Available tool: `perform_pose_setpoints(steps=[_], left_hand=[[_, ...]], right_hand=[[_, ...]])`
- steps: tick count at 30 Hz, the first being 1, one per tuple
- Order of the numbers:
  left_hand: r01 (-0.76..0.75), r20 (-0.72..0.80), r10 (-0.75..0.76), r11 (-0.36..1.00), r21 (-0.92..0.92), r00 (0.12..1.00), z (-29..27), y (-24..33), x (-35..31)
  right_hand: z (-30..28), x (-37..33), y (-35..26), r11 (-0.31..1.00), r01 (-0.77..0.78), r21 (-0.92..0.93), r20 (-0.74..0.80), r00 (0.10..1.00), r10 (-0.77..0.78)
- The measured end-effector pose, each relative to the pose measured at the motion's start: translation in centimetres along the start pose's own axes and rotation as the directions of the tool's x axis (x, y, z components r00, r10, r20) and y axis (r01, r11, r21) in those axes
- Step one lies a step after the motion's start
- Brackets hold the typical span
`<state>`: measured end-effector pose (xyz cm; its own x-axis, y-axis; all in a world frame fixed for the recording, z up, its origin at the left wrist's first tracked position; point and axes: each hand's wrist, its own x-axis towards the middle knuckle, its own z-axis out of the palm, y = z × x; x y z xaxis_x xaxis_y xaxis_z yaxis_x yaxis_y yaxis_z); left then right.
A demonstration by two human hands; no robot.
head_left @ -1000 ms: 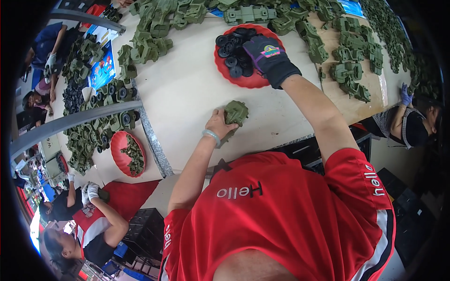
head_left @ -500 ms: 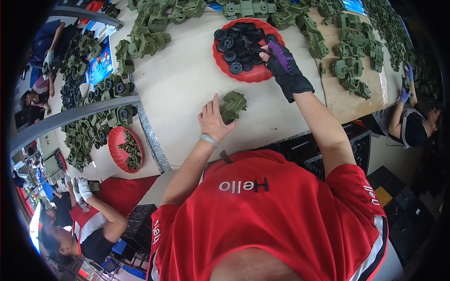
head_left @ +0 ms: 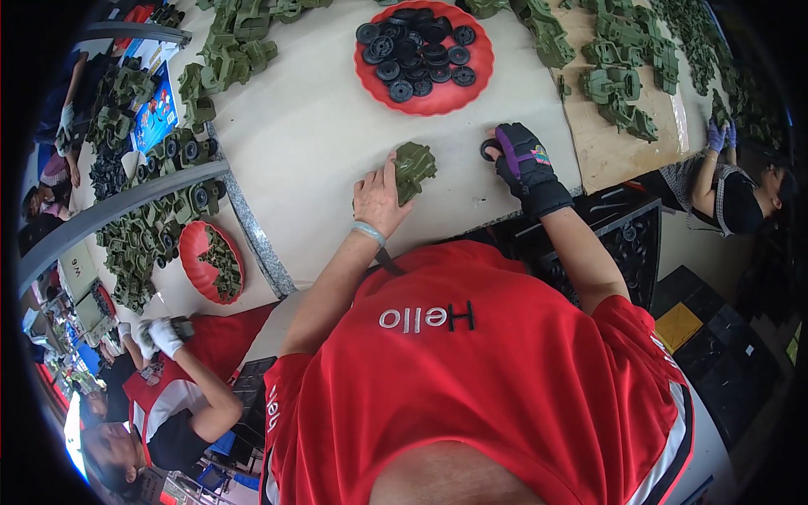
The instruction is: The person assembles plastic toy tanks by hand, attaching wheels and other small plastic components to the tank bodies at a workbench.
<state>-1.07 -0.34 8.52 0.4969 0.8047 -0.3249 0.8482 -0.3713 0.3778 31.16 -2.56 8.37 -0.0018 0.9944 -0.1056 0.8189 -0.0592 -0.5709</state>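
Olive-green plastic, likely stiff and light, forms the toy vehicle body [head_left: 414, 172] on the pale table [head_left: 311, 126], nearer the person than the red dish [head_left: 481, 66] of loose wheels [head_left: 409, 59]. Its moulded ridges should keep it from slipping, so the flanks look the best place to take hold; thin projecting parts may be weaker. The left hand [head_left: 379, 202] grasps it from the left side, and the gloved right hand [head_left: 523, 160] pinches a black wheel [head_left: 489, 150], probably firm and best taken by the rim, though it is too small here to tell exactly how the fingertips sit. Half a second ago the right hand was at the dish and the left fingers were spread; now the wheel is clear of the dish and the left fingers wrap the body
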Motion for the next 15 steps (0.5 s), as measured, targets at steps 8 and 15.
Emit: perform_pose_setpoints(steps=[8, 15], left_hand=[[0.082, 0.030, -0.085, 0.992, 0.096, 0.996, 0.1, 1.6, 0.0], [0.106, 0.218, -0.059, 0.971, -0.213, 0.974, -0.7, -3.6, 0.9]], right_hand=[[-0.1, -1.0, -0.1, 0.973, 0.138, -0.183, 0.131, 0.985, -0.115], [0.9, -1.7, -2.2, 0.943, -0.076, 0.323, 0.117, 0.992, 0.040]])
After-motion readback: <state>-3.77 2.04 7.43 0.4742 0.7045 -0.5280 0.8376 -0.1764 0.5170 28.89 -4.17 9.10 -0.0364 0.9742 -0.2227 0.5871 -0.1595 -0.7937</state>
